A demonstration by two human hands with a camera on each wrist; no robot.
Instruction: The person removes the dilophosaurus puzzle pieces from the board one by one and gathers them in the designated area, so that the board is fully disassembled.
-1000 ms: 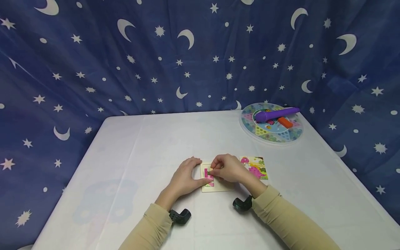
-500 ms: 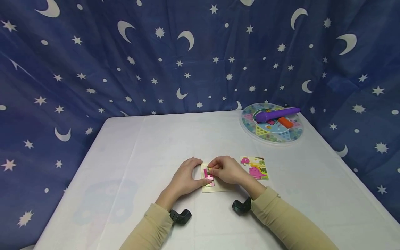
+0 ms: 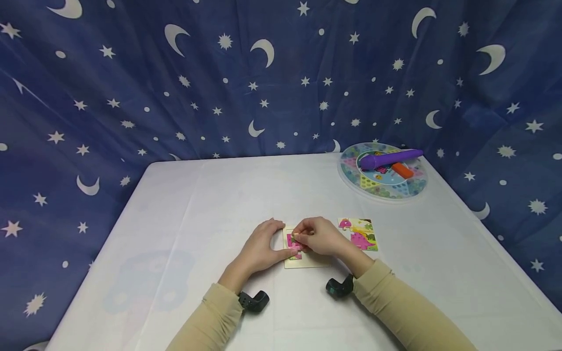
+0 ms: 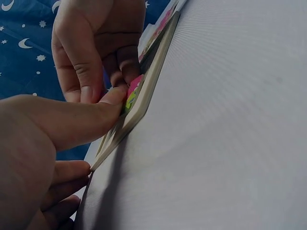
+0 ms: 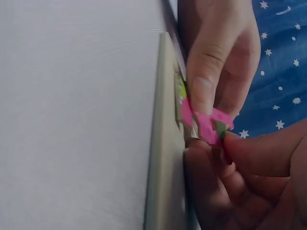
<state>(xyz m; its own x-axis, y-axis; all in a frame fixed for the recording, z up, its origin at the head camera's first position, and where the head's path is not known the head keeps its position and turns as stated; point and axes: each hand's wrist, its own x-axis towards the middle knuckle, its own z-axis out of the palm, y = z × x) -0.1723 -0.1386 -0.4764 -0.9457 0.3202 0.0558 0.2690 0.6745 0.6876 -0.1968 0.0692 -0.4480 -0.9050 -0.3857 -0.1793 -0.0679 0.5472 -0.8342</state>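
Note:
A small wooden puzzle board [image 3: 309, 262] with a pale rim lies on the table between my hands. My left hand [image 3: 260, 248] touches its left edge with the fingers, while the thumb [image 4: 91, 122] presses on a pink and green puzzle piece [image 4: 134, 93] set in the board. My right hand [image 3: 324, 237] pinches another puzzle piece [image 5: 208, 128], pink with a dark green patch, between thumb and fingers. That piece is tilted beside the left thumb, partly covered by the right fingers. Much of the board's right half is hidden under the right hand.
Several joined puzzle pieces [image 3: 362, 240] with a pink dinosaur lie right of the board. At the back right, a round patterned game board [image 3: 351, 183] carries a purple microphone-shaped toy [image 3: 391, 159] and an orange block [image 3: 402, 170]. A starry blue curtain [image 3: 210, 63] hangs behind the white table [image 3: 228, 195].
The right fingers shift slightly over the board with the puzzle piece, which looks more tilted now. My left hand stays nearly in place. The whole head view moves a little.

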